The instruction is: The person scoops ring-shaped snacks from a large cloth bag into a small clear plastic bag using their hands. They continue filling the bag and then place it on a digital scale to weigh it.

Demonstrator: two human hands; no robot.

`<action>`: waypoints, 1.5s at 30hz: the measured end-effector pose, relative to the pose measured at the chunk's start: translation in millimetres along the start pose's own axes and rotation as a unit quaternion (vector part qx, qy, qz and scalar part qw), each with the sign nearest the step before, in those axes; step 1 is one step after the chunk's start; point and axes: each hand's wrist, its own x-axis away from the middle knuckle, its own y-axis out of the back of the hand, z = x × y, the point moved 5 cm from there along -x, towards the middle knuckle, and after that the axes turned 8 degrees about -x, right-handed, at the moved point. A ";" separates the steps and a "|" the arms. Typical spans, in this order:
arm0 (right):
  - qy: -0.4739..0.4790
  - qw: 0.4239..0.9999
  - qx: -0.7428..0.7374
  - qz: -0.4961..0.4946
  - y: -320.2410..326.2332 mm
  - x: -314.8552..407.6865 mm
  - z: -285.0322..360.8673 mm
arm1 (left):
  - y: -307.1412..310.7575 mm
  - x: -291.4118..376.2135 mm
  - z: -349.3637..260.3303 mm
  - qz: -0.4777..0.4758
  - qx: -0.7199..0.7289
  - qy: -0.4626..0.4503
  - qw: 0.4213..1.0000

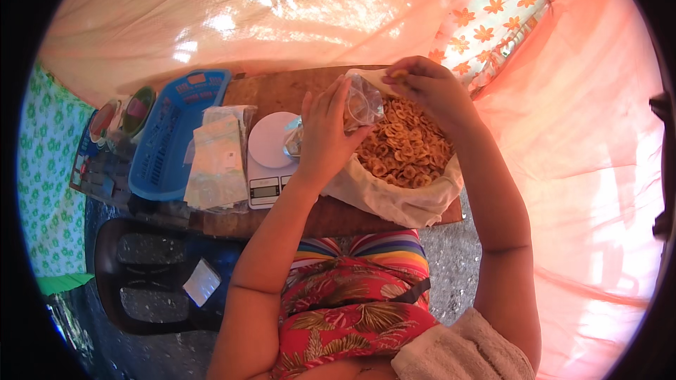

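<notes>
My left hand grips a clear plastic pouch by its side, with the pouch's mouth tilted toward the right. Some chips show inside it, though my fingers hide much of the bag. Above the far side of a cloth-lined container, my right hand pinches a few banana chips. A heap of banana chips fills that container, and its pale cloth liner folds over the near rim. Just left of my left hand is a white digital kitchen scale, partly covered by the pouch's lower end.
A stack of flat packaging pouches lies left of the scale, against a blue plastic basket. Bowls stand farther left. A dark plastic chair is below the wooden table. Fabric curtains hang close around.
</notes>
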 end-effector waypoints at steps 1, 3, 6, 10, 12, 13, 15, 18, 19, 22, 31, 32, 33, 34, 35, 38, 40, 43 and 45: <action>-0.016 0.999 0.028 0.009 -10.9 -1.4 -0.3 | -0.6 -1.2 -0.3 0.001 -0.002 0.001 1.000; -0.034 0.996 0.066 0.058 -30.8 -2.9 -0.9 | 0.0 -3.3 0.5 0.002 -0.006 0.005 1.000; 0.025 0.982 0.185 0.040 -32.5 -3.6 6.0 | 1.3 -3.2 2.6 0.000 -0.004 0.012 1.000; -0.028 0.971 0.237 0.013 -12.9 -5.8 -12.8 | 2.3 -2.6 3.8 -0.008 0.005 0.010 1.000; -0.117 0.920 0.372 0.034 -0.9 -6.4 -36.2 | 1.3 -3.0 2.6 -0.011 0.009 0.008 1.000; -0.112 0.905 0.404 0.070 0.5 -5.1 -47.0 | 0.8 -3.3 2.1 -0.012 0.010 0.007 1.000; -0.116 0.870 0.467 0.108 2.5 2.7 -76.2 | 0.1 -3.3 1.3 -0.014 0.011 0.007 1.000; 0.183 0.769 0.594 0.150 -16.1 4.8 -90.6 | 0.6 -2.8 1.9 -0.015 0.010 0.009 1.000; 0.223 0.771 0.574 0.161 -14.5 6.0 -90.5 | 1.1 -2.7 2.7 -0.014 0.009 0.010 1.000; 0.113 0.806 0.561 0.152 4.8 -3.0 -92.1 | 2.3 -2.4 5.0 -0.015 0.004 0.009 1.000; -0.073 0.914 0.394 -0.068 76.7 -18.4 -45.9 | -0.1 -0.6 5.5 -0.011 0.009 0.015 1.000; -0.087 0.906 0.410 -0.058 79.9 -19.8 -48.1 | -0.5 -1.1 5.2 -0.009 0.009 0.015 1.000; -0.101 0.899 0.424 -0.054 83.6 -21.2 -51.0 | -0.8 -2.0 4.6 -0.011 0.009 0.014 1.000; -0.107 0.895 0.431 -0.027 83.3 -23.5 -56.8 | -0.6 -2.3 4.1 -0.014 0.008 0.013 1.000; -0.116 0.892 0.436 -0.004 81.5 -26.6 -65.4 | -0.2 -2.2 3.7 -0.016 0.008 0.012 1.000; -0.086 0.884 0.459 0.019 81.9 -35.9 -80.3 | 1.0 -2.1 4.6 -0.012 0.007 0.015 1.000; -0.078 0.885 0.459 -0.002 90.0 -40.5 -84.1 | 1.9 -1.5 4.9 -0.013 0.009 0.014 1.000; -0.121 0.882 0.455 -0.016 103.0 -46.7 -91.1 | 1.6 -1.6 4.2 -0.011 0.010 0.012 1.000; -0.175 0.849 0.498 0.021 104.9 -48.5 -100.5 | 1.1 -2.5 3.7 -0.010 0.009 0.012 1.000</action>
